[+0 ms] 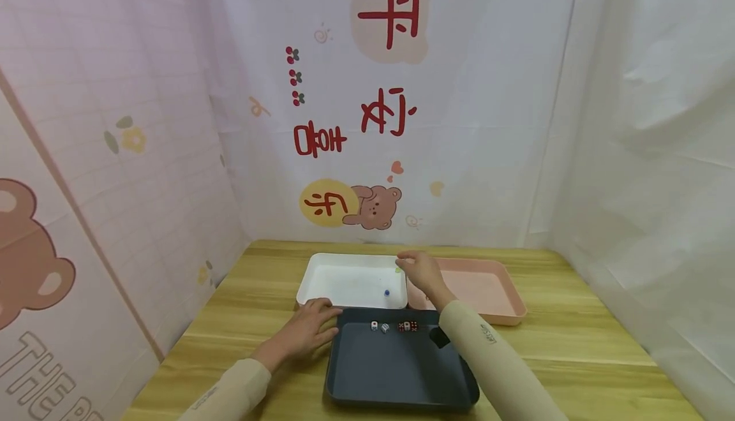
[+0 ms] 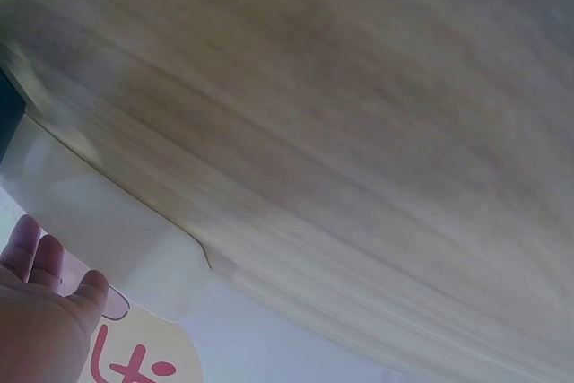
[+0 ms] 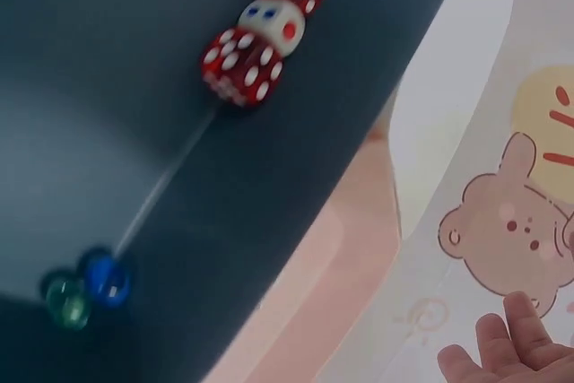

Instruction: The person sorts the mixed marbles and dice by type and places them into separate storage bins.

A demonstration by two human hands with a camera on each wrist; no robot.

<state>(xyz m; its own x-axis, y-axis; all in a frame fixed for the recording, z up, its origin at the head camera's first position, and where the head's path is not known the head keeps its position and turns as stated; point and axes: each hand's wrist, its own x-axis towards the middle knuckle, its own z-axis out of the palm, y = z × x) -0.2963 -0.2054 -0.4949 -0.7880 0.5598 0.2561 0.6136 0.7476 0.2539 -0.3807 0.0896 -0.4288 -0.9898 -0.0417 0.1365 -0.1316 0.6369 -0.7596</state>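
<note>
Right sleeve (image 1: 502, 360) overhangs dark tray (image 1: 396, 370) — spread left hand (image 1: 305, 327) beside it; right hand (image 1: 425, 274) relaxed above white tray (image 1: 344, 284).

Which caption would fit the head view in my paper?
Left hand beside a dark tray of dice; right hand near where white tray and pink tray meet.

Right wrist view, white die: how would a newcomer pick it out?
Start with the dark tray, filling the view's left side. Near the picture's top edge, two red dice flank the white die; its pale body sets it apart.
</note>
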